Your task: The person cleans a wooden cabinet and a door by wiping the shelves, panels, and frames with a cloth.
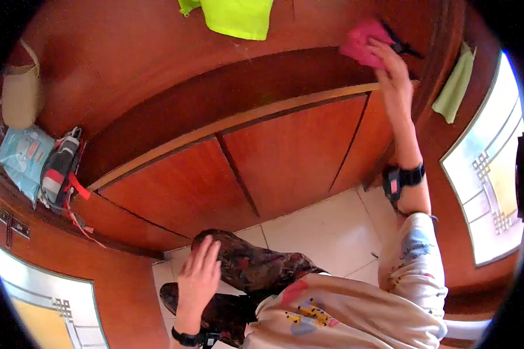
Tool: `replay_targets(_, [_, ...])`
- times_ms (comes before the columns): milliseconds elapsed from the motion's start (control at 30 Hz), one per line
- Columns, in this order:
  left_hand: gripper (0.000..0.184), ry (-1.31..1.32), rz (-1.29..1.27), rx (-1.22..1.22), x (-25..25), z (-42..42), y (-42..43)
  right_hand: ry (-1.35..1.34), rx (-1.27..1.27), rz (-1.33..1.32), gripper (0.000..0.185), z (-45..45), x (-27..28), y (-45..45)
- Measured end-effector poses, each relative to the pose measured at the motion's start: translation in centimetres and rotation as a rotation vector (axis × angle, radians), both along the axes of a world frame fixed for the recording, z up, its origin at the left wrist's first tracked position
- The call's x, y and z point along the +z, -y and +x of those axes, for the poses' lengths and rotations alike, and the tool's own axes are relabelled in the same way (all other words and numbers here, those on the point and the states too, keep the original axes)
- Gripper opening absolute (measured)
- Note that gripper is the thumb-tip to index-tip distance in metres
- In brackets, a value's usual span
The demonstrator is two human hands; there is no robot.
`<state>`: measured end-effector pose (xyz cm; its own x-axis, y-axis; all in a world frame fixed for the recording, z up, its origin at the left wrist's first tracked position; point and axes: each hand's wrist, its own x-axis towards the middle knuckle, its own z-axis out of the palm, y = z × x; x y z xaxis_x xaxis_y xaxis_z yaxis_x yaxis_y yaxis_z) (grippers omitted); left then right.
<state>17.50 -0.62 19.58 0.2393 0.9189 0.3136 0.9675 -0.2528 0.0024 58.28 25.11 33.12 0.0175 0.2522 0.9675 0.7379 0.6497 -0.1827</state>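
My right hand (388,61) is stretched out to the upper right, with its fingers pressed on a crumpled pink cloth (361,45) against the reddish-brown wooden surface. Beside the cloth lies a dark, thin object (399,42), too blurred to name. My left hand (201,270) rests over my knee in dark patterned trousers (244,264), its fingers spread and nothing in it. Both wrists carry black straps with small devices.
A yellow-green cloth (239,17) lies at the top centre. A green cloth (457,84) hangs at the right. On the left are a beige pouch (21,96), a blue packet (26,157) and a grey-red device (59,168). Wooden cabinet doors (291,145) stand above the tiled floor (323,232).
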Motion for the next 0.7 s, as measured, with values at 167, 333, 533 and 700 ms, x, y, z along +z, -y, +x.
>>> replay_targets(167, [0.044, 0.119, -0.057, 0.318, -2.2, -6.1, 6.2, 0.082, 0.257, -0.806, 0.062, 0.0, -0.6, -7.1])
replay_targets(333, [0.042, 0.205, -0.049, 0.561, -3.3, -9.1, 11.4, 0.274, -0.029, -0.827, 0.075, 1.6, -2.5, -12.3])
replay_targets(533, [0.044, 0.23, -0.076, 0.574, -5.5, -9.6, 11.9, 0.683, -0.279, -0.964, 0.082, -8.0, -1.6, -9.5])
replay_targets(700, [0.038, 0.183, -0.088, 0.272, -4.3, -8.0, 5.6, 0.857, 0.074, -0.897, 0.081, -18.9, -0.8, -7.0])
